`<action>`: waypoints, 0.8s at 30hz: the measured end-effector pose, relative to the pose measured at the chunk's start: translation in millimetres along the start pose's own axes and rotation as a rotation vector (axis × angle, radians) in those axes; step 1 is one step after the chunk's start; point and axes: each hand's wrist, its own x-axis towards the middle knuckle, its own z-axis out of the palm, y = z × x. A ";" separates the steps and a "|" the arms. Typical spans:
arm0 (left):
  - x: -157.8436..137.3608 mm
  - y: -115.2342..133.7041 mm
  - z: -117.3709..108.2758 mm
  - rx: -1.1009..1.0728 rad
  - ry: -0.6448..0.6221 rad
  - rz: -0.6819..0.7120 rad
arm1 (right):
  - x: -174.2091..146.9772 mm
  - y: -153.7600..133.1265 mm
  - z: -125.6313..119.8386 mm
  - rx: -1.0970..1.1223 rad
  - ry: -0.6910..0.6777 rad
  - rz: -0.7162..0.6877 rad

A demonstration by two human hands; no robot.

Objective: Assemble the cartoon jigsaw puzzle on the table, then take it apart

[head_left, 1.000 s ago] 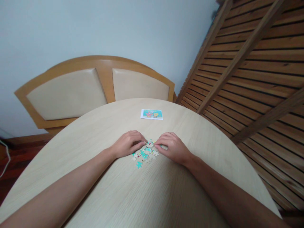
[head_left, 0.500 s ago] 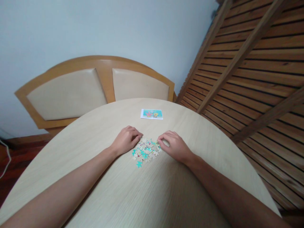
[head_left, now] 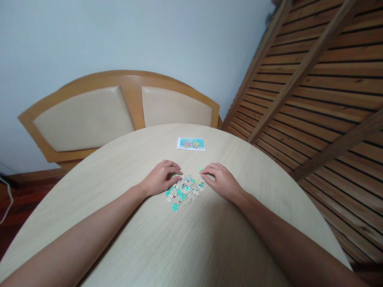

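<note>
A loose heap of small jigsaw pieces (head_left: pixel 185 191), some teal and some pale side up, lies on the round table. At its left edge is my left hand (head_left: pixel 164 177), thumb and fingers apart and nothing visible between them. On the right side, my right hand (head_left: pixel 220 180) has thumb and forefinger pinched together, with a teal puzzle piece (head_left: pixel 201 169) at the fingertips. One teal piece (head_left: pixel 175 207) lies at the near end of the heap. Beyond both hands is a picture card (head_left: pixel 191 144) with a pink figure and a yellow figure on teal.
The pale wooden table (head_left: pixel 167 247) fills the foreground. A padded wooden headboard (head_left: pixel 136 101) stands behind it against the wall. Slatted wooden panelling (head_left: pixel 299 87) slants along the right. A white cable (head_left: pixel 11 199) hangs at the far left.
My left hand's fingers have spread and shifted slightly right over the heap's edge. My right fingertips have risen a little, and a teal piece now shows at them.
</note>
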 end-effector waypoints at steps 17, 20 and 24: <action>2.1 8.5 -4.4 -0.111 0.050 -0.023 | -6.6 -34.6 1.6 0.020 -0.273 -0.140; 3.0 8.4 -6.1 -0.058 0.083 -0.041 | -6.1 -33.4 0.4 0.043 -0.279 -0.137; 3.2 7.6 -7.4 0.032 0.057 -0.006 | -4.5 -33.2 0.5 0.066 -0.262 -0.145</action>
